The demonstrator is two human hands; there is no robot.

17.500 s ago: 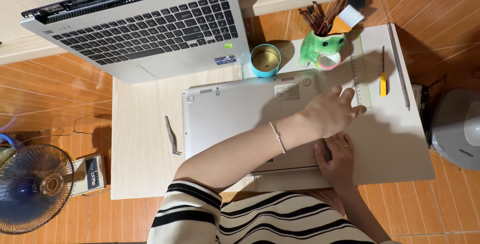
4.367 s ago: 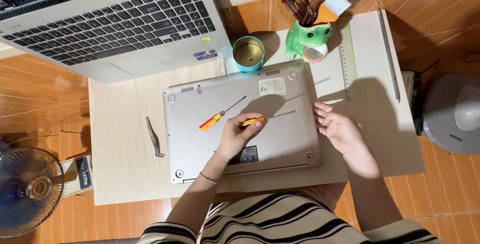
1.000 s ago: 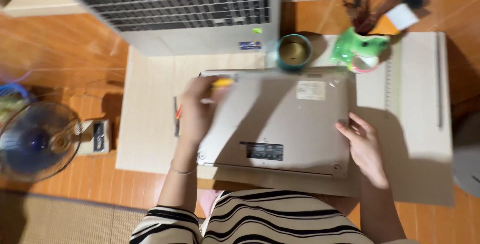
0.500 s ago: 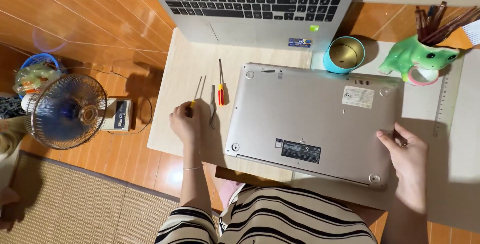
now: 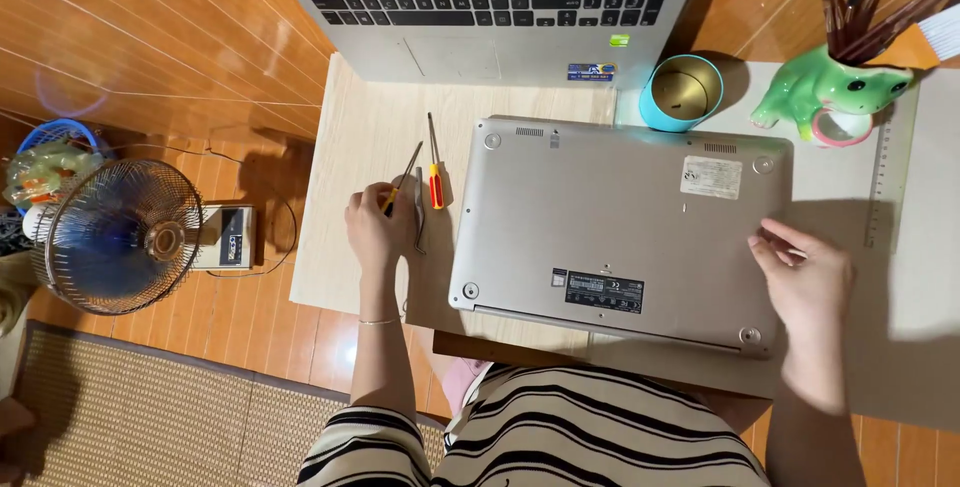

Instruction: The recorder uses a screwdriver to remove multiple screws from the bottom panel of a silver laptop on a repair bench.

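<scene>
Left hand [image 5: 378,225] fingers are clamped on a small screwdriver [image 5: 402,175], table [image 5: 340,247] at 9 o'clock of upturned laptop [image 5: 620,227]. Right hand [image 5: 806,277] fingers, loosely curled, are rested on laptop's 3 o'clock edge.

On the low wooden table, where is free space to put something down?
The low wooden table is bare between the screwdrivers and the open laptop. The grey mat right of the right hand is free. It is crowded around the left hand.
</scene>
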